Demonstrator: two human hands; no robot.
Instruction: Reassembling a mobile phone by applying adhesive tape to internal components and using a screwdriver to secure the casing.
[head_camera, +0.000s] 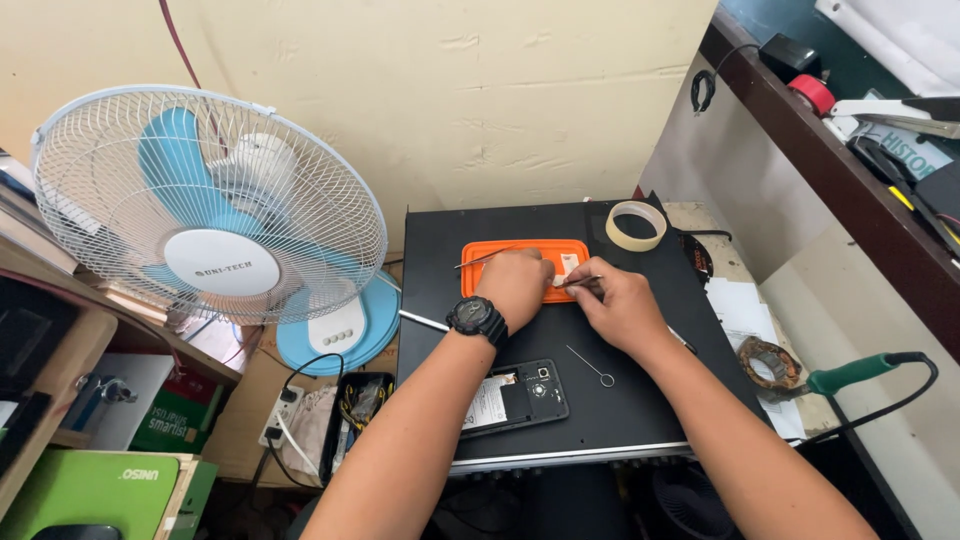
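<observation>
L hand (515, 283) fist-closed on thin metal pick (478, 259), resting on orange tray (480, 282); small white part (566, 268) lies btwn both hands at tray's R end; R hand (620, 305) fingers pinch tweezers (580, 282), tips aimed left at it.

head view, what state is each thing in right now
phone: back cover off, insides showing, lying flat
orange tray: flat on the black case, partly under the hands
left hand: closed over the tray
right hand: fingers pinching tweezers
tape roll: lying flat
fan: blades look still
</observation>
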